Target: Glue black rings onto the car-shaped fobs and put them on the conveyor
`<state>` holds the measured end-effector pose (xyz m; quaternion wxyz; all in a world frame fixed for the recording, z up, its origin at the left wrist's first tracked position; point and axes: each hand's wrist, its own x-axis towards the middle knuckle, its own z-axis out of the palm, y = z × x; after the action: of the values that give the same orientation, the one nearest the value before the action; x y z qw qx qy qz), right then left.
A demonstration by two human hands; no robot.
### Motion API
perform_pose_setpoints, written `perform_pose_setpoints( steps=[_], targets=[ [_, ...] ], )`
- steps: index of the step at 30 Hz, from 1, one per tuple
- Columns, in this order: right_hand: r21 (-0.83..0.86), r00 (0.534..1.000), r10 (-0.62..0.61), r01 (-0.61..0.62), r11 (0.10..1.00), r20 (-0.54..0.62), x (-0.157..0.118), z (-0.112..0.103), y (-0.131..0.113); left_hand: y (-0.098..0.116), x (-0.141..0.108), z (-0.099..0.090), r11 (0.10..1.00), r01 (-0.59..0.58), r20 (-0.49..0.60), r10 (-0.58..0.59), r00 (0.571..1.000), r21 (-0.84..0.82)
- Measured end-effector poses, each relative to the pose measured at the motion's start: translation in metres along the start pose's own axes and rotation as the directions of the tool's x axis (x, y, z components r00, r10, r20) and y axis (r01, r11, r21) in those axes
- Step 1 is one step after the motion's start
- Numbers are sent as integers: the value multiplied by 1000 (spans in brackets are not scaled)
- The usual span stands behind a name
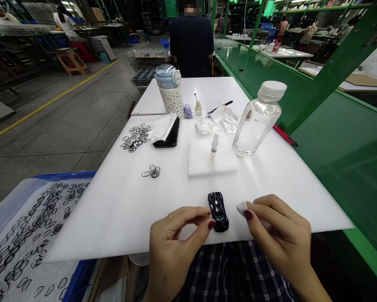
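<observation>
A glossy black toy car [218,212] lies on the white foam sheet near the front edge. My left hand [179,239] is at the car's left side, thumb and fingertips pinched close together. Whatever is between those tips is too small to make out; the thumb overlaps the car's edge. To the right of the car, my right hand [278,235] pinches a small folded piece of white cloth [241,207] between thumb and fingers, apart from the car.
Thin black rings [152,171] lie at left, with a larger pile [136,136] behind. A foam block [212,161] carries a syringe [214,142]. Beyond stand a clear bottle [257,119], a tumbler [169,92], a phone [171,136] under tissue. A ring-filled tray [71,289] sits lower left.
</observation>
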<state>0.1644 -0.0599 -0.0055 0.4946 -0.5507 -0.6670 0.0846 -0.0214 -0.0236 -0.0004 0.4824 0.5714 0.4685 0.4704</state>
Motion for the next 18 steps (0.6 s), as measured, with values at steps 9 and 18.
perform_pose_setpoints(
  steps=[9,18],
  targets=[
    [23,957,155,-166,986,246,1,8,4,-15,1,13,714,-532,216,491,844,455],
    [-14,906,245,-256,967,346,5,6,6,-14,3,4,802,-330,185,274,944,498]
  ],
)
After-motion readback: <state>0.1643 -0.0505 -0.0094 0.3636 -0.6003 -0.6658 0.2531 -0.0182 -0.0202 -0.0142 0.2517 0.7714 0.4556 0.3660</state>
